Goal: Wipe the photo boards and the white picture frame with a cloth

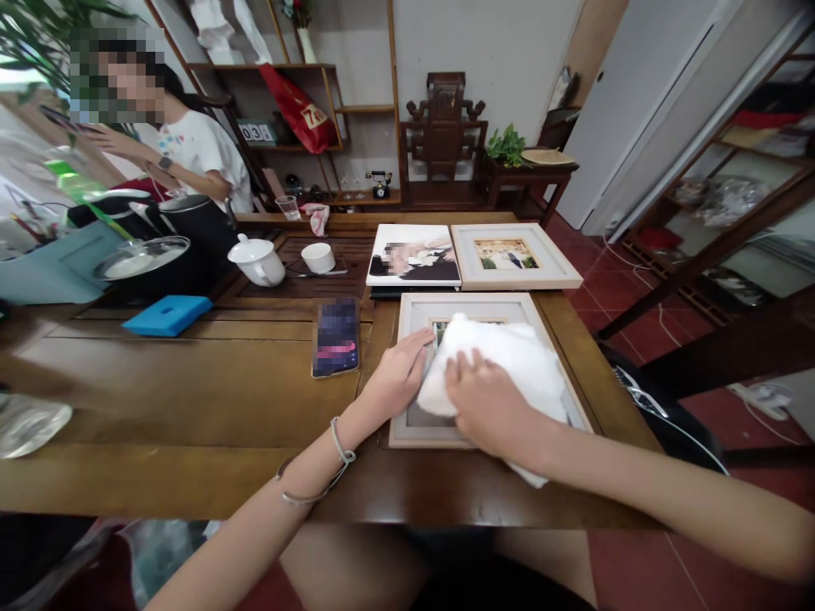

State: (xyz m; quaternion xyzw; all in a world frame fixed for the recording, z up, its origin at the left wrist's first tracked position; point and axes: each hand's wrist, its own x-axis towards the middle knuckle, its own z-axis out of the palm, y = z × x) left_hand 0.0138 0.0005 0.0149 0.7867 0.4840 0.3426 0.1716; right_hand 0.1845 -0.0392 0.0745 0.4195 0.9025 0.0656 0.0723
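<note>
A pale-framed picture lies flat on the wooden table in front of me. My right hand presses a white cloth onto its glass, fingers laid over the cloth. My left hand rests on the frame's left side, fingers curled at the cloth's edge. A thin bracelet circles my left wrist.
A phone lies left of the frame. Behind it sit a canvas photo and a second framed picture. A white teapot, cup, blue box and kettle stand at back left, where another person sits.
</note>
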